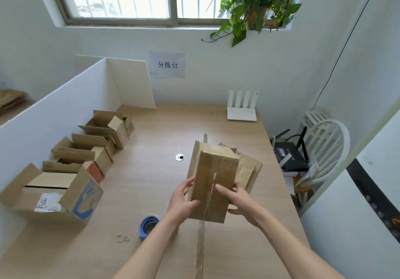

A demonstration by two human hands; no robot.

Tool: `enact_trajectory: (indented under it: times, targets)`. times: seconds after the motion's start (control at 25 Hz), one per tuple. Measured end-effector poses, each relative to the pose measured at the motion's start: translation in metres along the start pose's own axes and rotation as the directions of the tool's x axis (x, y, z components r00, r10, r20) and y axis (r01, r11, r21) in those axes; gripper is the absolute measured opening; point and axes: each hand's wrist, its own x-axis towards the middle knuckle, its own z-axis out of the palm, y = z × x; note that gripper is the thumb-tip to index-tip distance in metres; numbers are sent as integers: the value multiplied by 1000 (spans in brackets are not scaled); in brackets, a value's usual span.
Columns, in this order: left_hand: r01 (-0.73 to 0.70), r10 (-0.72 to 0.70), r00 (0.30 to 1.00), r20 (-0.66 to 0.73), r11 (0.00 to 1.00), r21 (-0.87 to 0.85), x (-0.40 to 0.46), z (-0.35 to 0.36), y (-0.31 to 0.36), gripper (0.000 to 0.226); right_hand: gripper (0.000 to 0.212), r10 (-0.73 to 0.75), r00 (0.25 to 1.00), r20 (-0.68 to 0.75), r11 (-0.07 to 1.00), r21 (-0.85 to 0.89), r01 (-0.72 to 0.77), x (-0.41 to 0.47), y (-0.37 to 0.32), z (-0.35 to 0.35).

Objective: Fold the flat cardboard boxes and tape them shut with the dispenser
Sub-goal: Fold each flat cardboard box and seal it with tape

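- The folded cardboard box (213, 179) is held above the wooden surface (155, 140), near its right-hand side, with one long face turned up toward the camera.
- A seam runs down the middle of that upper face; glossy clear tape covers its far portion.
- A strip of tape (200, 244) hangs from the near edge of the box and trails down toward the camera.
- The left hand (183, 200) grips the left side of the box: the thumb lies on the upper face and the fingers curl round the left edge.
- The right hand (234, 198) holds the right side of the box: one straight finger presses on the upper face just beside the seam, and the remaining fingers wrap the right edge.
- The blue tape dispenser (148, 225) rests on the surface just left of the left forearm, apart from both hands.
- A stack of flat cardboard boxes (249, 170) lies on the surface behind and to the right of the held box, partly hidden by it.
- Four erected boxes with open flaps (65, 166) stand in a row along the white partition (56, 109) on the left side of the surface.
- A white router (242, 107) stands at the far right corner of the surface.
- A small round grommet (179, 157) sits in the surface just left of the held box.
- A white chair (324, 146) beside the surface carries dark devices.
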Motion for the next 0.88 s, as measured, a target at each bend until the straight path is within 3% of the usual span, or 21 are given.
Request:
enact_trajectory:
  times: [0.12,0.24,0.32,0.4,0.44,0.52,0.68,0.76,0.88]
  targets:
    - [3,-20,997,-69,968,-251,-15,-22,66,21,82,45,995,93,993,105,-55,-22,-65,-5]
    - [-35,-19,988,-153,939,-343,-34,-42,115,42,84,33,992,123,989,140,-50,-44,-112,-1]
    - [-80,13,977,-212,947,-310,-45,-56,134,31,78,-29,997,68,997,76,23,-54,-135,10]
    - [-96,39,981,-191,949,-301,-50,-72,143,23,58,-151,989,-6,987,51,151,-61,-151,18]
    - [-95,45,985,-168,950,-299,-52,-81,146,29,49,-207,978,-20,976,61,208,-63,-157,20]
    - [-55,28,994,-103,960,-276,-57,-107,153,63,37,-303,953,3,950,80,302,-66,-167,23]
    - [-13,46,995,91,942,-334,-57,-172,149,117,51,-375,915,148,927,77,367,-71,-185,39]
    - [-40,52,998,22,933,-359,-55,-195,139,129,59,-407,886,222,908,-7,419,-74,-192,54]
    - [-181,134,975,-175,940,-289,-55,-234,123,113,97,-497,832,247,790,-266,552,-76,-206,93]
